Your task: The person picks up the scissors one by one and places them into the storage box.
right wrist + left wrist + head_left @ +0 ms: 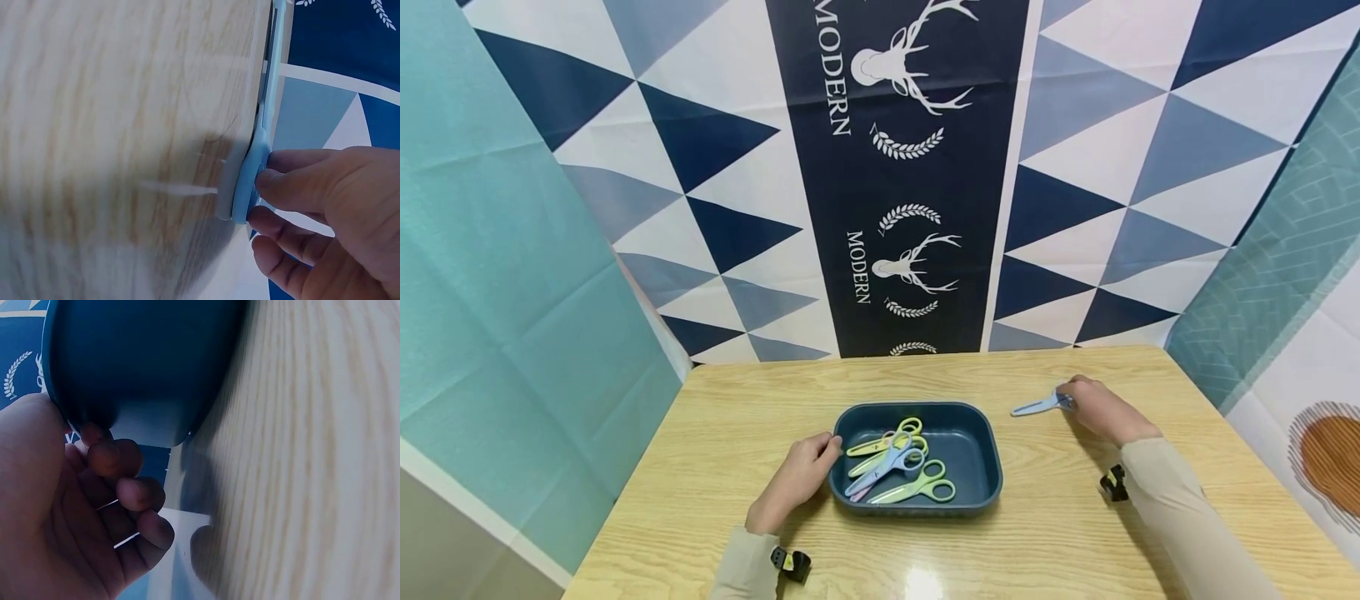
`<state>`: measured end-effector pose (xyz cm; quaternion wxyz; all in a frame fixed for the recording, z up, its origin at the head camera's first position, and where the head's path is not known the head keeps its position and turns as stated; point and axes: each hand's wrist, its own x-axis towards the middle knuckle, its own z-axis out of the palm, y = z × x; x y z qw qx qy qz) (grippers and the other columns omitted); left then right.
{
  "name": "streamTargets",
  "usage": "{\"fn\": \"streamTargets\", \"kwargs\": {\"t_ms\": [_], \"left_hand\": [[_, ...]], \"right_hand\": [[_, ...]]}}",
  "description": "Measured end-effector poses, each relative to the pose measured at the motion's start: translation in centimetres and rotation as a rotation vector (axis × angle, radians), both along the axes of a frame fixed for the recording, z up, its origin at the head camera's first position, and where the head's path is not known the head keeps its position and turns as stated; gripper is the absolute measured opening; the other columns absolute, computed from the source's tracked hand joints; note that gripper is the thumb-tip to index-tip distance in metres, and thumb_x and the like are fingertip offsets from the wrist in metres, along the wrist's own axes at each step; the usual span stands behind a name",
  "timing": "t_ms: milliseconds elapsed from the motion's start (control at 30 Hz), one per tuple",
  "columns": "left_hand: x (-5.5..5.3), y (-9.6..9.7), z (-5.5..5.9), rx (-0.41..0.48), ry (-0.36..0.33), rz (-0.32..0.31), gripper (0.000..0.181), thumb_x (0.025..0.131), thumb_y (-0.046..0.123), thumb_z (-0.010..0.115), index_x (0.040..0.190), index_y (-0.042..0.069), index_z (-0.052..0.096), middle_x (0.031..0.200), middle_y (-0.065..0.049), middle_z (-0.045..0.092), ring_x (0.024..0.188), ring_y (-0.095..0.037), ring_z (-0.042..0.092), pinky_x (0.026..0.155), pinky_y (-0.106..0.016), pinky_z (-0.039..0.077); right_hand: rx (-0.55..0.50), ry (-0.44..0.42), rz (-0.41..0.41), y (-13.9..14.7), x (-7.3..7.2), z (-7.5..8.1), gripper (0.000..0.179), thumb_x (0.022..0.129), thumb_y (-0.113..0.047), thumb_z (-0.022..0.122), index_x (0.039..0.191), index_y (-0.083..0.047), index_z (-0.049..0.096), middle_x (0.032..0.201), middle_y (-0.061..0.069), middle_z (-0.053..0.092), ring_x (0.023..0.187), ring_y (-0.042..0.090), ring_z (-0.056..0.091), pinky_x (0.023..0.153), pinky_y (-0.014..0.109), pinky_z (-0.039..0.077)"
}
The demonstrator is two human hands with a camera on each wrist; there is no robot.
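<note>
A dark blue tray (970, 457) on the table holds several pairs of scissors: a blue pair (880, 468) lies over yellow and pink ones, and a green pair (901, 493) is near the front. My left hand (805, 471) grips the tray's left rim, thumb on top and fingers curled below; the left wrist view shows the tray wall (150, 369) by the fingertips. To the right of the tray, my right hand (1101, 408) pinches the handle of light blue scissors (253, 162) between thumb and fingers. Their blades (1033, 407) point left, low over or on the tabletop.
The wooden table (737, 417) backs onto a patterned cloth (917, 183) with triangles and deer heads. Teal cloth (512, 250) hangs at the left, and another patterned cloth (1300, 250) hangs at the right. A small black device sits at each wrist.
</note>
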<state>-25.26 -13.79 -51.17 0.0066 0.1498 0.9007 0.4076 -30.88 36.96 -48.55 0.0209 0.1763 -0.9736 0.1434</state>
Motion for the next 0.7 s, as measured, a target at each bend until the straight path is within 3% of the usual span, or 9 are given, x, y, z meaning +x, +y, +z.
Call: {"fn": "streamTargets", "kwargs": {"t_ms": [333,700], "left_hand": [[-0.2,0.1,0.2,-0.004,-0.003,-0.007,0.04,0.111,0.032,0.047,0.075,0.015,0.05,0.064,0.005,0.039,0.055,-0.008,0.039,0.054,-0.022,0.034],[-0.1,0.0,0.2,-0.001,-0.008,-0.003,0.041,0.111,0.034,0.046,0.075,0.014,0.05,0.064,0.005,0.039,0.056,-0.008,0.039,0.054,-0.022,0.035]], "right_hand": [[-0.027,0.0,-0.01,0.8,0.1,-0.3,0.012,0.089,0.01,0.068,0.099,0.005,0.073,0.086,0.011,0.066,0.078,0.025,0.062,0.071,0.044,0.054],[-0.044,-0.041,-0.034,1.5,-0.2,-0.8,0.022,0.09,-0.003,0.074,0.108,0.009,0.072,0.093,0.017,0.069,0.087,0.034,0.066,0.078,0.052,0.055]]}}
